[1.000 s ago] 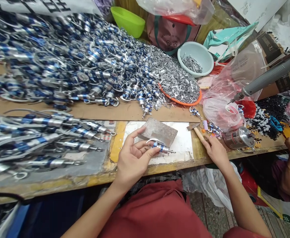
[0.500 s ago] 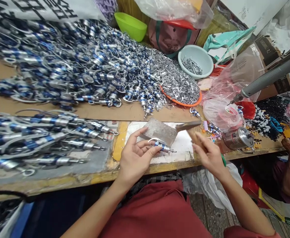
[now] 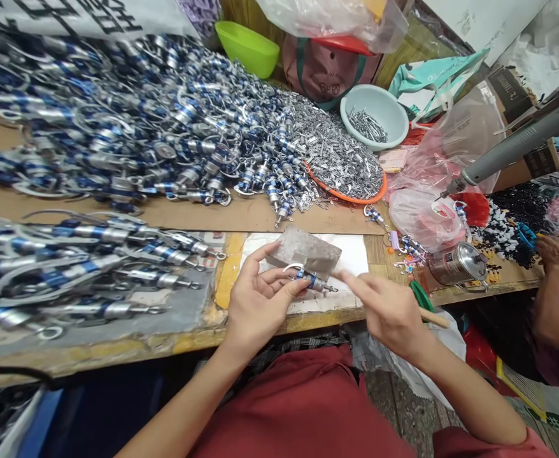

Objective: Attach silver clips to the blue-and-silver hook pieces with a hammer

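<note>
My left hand (image 3: 263, 296) is closed in a pinch on a small silver-and-blue metal fitting (image 3: 315, 281) with a curved pale arm and a thin tip. The fitting lies against the front edge of a grey metal block (image 3: 301, 245) on white paper (image 3: 353, 254). My right hand (image 3: 394, 312) is wrapped round a hammer, whose wooden handle (image 3: 435, 317) sticks out behind the fist. The hammer's head is blurred over the front of the block, close above the fitting; whether it touches cannot be made out.
Similar fittings lie in rows (image 3: 98, 280) at left and in a large heap (image 3: 131, 121) behind. An orange-rimmed tray (image 3: 344, 195) holds small metal plates; a pale bowl (image 3: 398, 130) holds pins. An electric screwdriver (image 3: 499, 149) hangs at right, above a metal mug (image 3: 451, 267). Another person's hand (image 3: 554, 257) is far right.
My right hand has swung the hammer left and down, from beside the block to over its front edge. My left hand keeps its pinch on the fitting.
</note>
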Demonstrator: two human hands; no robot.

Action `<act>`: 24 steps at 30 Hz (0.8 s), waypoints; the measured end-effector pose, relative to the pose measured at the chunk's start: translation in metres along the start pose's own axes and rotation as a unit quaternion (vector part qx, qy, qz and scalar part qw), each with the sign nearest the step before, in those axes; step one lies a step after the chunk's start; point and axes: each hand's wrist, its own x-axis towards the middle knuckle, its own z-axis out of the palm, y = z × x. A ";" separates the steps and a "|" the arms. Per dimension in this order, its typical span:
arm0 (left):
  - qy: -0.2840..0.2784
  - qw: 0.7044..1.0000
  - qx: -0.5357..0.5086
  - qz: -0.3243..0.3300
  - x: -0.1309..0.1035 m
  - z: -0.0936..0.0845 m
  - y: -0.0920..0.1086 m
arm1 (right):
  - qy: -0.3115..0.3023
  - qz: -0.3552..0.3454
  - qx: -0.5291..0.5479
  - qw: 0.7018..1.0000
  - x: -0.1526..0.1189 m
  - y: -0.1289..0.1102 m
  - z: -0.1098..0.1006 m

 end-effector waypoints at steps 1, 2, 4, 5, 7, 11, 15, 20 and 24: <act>-0.002 1.000 -0.001 -0.001 0.000 0.000 0.000 | -0.011 0.000 0.002 1.000 0.000 0.000 0.000; -0.002 1.000 -0.003 -0.002 0.000 0.000 0.001 | -0.014 0.000 0.007 1.000 0.001 -0.001 -0.001; 0.002 1.000 -0.004 -0.006 0.000 0.000 0.001 | 0.016 -0.004 0.021 1.000 0.004 -0.003 -0.003; 0.002 1.000 -0.004 -0.008 0.000 0.000 0.001 | 0.029 -0.007 0.021 0.999 0.006 -0.005 -0.004; 0.001 1.000 -0.007 -0.010 0.000 0.000 0.001 | 0.015 -0.007 0.015 1.000 0.009 -0.008 -0.003; 0.018 1.000 0.000 -0.004 0.000 0.000 -0.001 | -0.014 0.077 0.077 0.994 0.002 0.007 0.009; 0.027 0.996 0.079 0.019 -0.001 -0.003 -0.003 | 0.022 0.255 0.106 0.961 -0.018 0.054 0.019; 0.016 0.974 0.182 0.131 0.000 -0.009 0.000 | -0.052 0.275 -0.047 0.959 -0.002 0.081 0.022; 0.005 0.938 0.245 0.246 0.001 -0.012 0.001 | -0.052 0.134 -0.100 0.984 0.070 0.067 0.044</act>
